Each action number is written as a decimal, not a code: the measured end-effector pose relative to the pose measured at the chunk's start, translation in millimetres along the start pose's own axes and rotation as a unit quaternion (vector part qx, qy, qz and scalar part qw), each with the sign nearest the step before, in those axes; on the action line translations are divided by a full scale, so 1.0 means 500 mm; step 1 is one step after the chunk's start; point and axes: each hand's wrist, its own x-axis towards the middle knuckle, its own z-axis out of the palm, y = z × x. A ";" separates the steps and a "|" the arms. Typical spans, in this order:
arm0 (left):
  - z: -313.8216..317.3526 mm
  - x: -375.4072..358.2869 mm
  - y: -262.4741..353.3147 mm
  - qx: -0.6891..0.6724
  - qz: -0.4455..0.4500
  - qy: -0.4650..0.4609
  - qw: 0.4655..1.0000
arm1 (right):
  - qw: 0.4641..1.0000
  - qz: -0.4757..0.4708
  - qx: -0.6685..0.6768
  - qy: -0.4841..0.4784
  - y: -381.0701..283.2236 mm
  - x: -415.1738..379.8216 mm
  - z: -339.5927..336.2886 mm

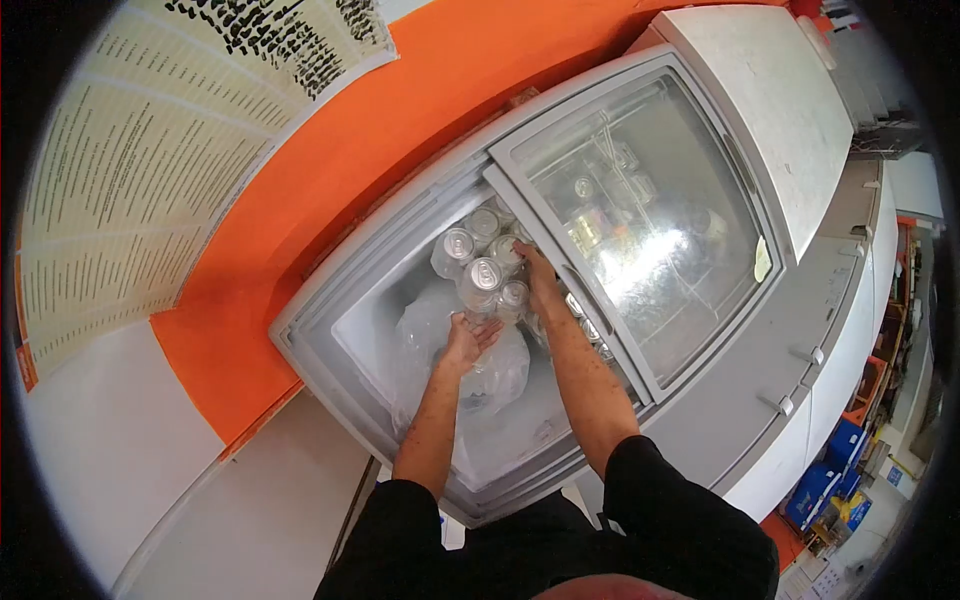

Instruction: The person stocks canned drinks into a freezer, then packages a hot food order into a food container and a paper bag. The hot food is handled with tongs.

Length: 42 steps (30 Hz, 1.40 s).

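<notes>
Both arms reach down into a chest freezer (350, 345) through its uncovered left side. My right hand (540, 278) has its fingers curled against the side of a silver-topped can (508, 250) in the cluster. Palm partly up, my left hand (470, 342) lies with fingers stretched out just below another can (482, 280), holding nothing. Several more cans, one of them a can (459, 244) at the cluster's left, stand upright close together. A clear plastic bag (500, 380) is crumpled under and around my left hand. The cans' sides are mostly hidden.
A sliding glass lid (640, 200) covers the freezer's right half, with more goods blurred beneath it. An orange wall band (260, 220) and a printed poster (130, 170) are at left. A grey counter (760, 370) runs along the right, with blue boxes (815, 490) beyond.
</notes>
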 end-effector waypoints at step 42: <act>0.058 0.246 0.173 -0.032 0.197 0.109 0.974 | 0.997 0.023 -0.049 -0.062 -0.110 -0.535 -0.184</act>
